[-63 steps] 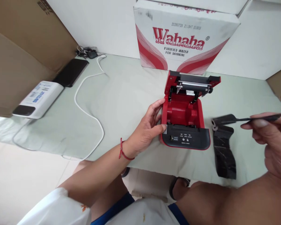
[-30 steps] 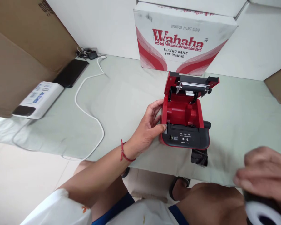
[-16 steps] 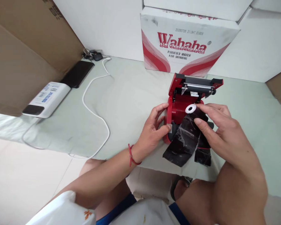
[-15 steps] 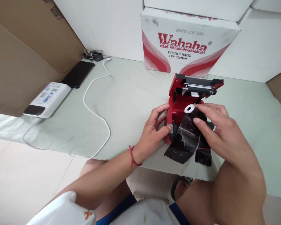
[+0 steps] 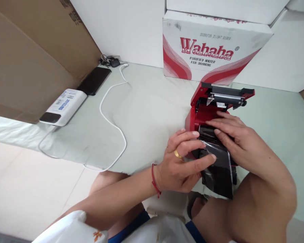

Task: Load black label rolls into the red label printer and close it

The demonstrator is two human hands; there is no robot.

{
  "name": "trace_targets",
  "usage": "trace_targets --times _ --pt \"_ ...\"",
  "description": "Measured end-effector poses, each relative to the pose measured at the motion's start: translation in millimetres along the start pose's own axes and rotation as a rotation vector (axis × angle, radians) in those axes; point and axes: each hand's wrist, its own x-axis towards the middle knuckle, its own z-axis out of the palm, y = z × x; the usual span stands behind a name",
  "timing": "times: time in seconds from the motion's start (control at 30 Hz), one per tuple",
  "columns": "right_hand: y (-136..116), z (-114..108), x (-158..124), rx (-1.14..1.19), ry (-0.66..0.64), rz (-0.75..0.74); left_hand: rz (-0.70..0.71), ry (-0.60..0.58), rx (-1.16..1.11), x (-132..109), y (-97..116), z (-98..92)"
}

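A small red device (image 5: 192, 118) with its black-edged lid (image 5: 224, 90) raised stands near the table's front edge. Black glossy film (image 5: 218, 175) comes out over the device's front and hangs down past the edge. My left hand (image 5: 186, 155), with a gold ring, has its fingers spread, and their tips rest on the film's left side. My right hand (image 5: 234, 133) reaches into the open device from the right, its fingers extended over the top of the film. What lies beneath those fingers is hidden.
A Wahaha carton (image 5: 210, 50) stands behind the device. At left are a white power bank-like box (image 5: 66, 106), a dark phone (image 5: 96, 80), keys (image 5: 110, 60) and a white cable (image 5: 112, 125) on the green cloth (image 5: 147, 108). A brown carton (image 5: 35, 60) borders the left.
My left hand has moved from the device's left side onto the film, its fingers spreading. The white-cored roll end that showed by my right hand is now out of sight in the device.
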Motion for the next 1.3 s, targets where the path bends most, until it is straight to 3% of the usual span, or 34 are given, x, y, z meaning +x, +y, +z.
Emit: trace_targets --times 0.1,0.27,0.43,0.5,0.6,0.67,0.93,1.07,1.3 --pt "-8.3 -6.5 -1.5 0.089 0.202 0.119 0.049 0.014 0.063 1.1 4.6 1.1" --pt "-3.8 -0.4 6.2 0.314 0.801 0.261 0.075 0.062 0.129 9.6 10.2 -0.6" --pt "-6.3 5.7 8.6 0.306 0.884 0.278 0.074 0.115 0.163 20.8 2.2 -5.6" --pt "-17.2 -0.9 0.6 0.220 0.804 0.304 0.035 0.146 0.152 23.6 -1.6 -7.2" --pt "-30.8 -15.5 -14.3 0.111 0.444 0.291 0.025 0.124 0.147 25.6 -2.8 -9.0" --pt "-32.8 -22.8 -20.7 0.055 0.272 0.230 0.052 0.089 0.156 26.2 -1.0 -10.1" --pt "-6.6 -15.9 -5.9 -0.050 0.156 0.109 0.077 0.071 0.171 22.6 6.3 -5.3" --pt "-1.9 -16.6 5.9 -0.096 -0.017 0.089 0.051 0.063 0.146 17.2 12.9 2.0" --pt "-12.5 -28.6 31.8 -0.399 -0.379 0.203 0.022 0.057 0.162 13.3 22.0 1.5"
